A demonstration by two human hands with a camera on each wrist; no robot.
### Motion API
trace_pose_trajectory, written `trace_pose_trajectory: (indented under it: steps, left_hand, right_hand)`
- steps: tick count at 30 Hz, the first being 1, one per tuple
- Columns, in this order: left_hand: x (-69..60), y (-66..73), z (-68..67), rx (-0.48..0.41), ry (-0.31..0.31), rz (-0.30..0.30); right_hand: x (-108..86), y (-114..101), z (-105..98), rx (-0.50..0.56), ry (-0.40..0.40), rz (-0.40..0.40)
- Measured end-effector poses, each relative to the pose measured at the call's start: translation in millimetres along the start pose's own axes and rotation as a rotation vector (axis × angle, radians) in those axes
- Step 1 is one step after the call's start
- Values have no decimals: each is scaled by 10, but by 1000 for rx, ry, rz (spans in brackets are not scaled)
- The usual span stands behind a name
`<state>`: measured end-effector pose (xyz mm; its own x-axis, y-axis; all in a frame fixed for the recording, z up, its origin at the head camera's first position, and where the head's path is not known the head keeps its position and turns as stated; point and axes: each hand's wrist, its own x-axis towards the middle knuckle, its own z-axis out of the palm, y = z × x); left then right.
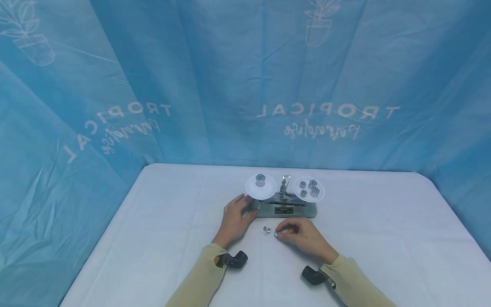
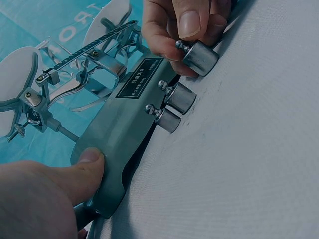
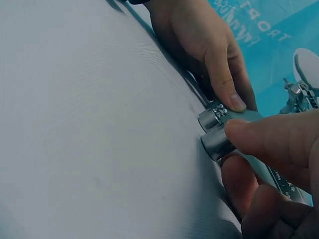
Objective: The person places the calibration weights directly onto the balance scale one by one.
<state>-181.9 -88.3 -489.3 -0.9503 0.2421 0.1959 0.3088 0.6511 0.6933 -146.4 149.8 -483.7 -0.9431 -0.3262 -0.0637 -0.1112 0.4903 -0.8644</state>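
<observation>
My left hand (image 1: pixel 235 218) holds the left end of the green base of a balance scale (image 1: pixel 266 211), thumb on its front. My right hand (image 1: pixel 302 236) pinches a small silver metal weight (image 2: pixel 202 57) between thumb and fingers, in front of the scale; I cannot tell if its bottom touches the table. Just left of it, two more little knobbed weights (image 2: pixel 180 97) stand side by side. The scale sits near the table's far edge: its left white pan (image 1: pixel 253 192) bears one larger weight (image 1: pixel 260 181), its right pan (image 1: pixel 297 188) several smaller ones. Pale green sleeves (image 1: pixel 201 277) and black wrist cameras (image 1: pixel 314 276) cover my wrists. Beyond the white table (image 1: pixel 153 238) hangs a blue curtain (image 1: pixel 230 85) with "TROPICAL Paradise" in mirrored lettering.
</observation>
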Motion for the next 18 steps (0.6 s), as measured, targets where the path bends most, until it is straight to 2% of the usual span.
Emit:
trace_pose_trajectory:
  steps: [11, 18]
  left_hand:
    - [1, -18, -5, 8, 8, 28]
    - [-1, -27, 2, -6, 4, 23]
  right_hand:
    - [-6, 4, 12, 9, -1, -22]
    - [-7, -1, 4, 11, -9, -5]
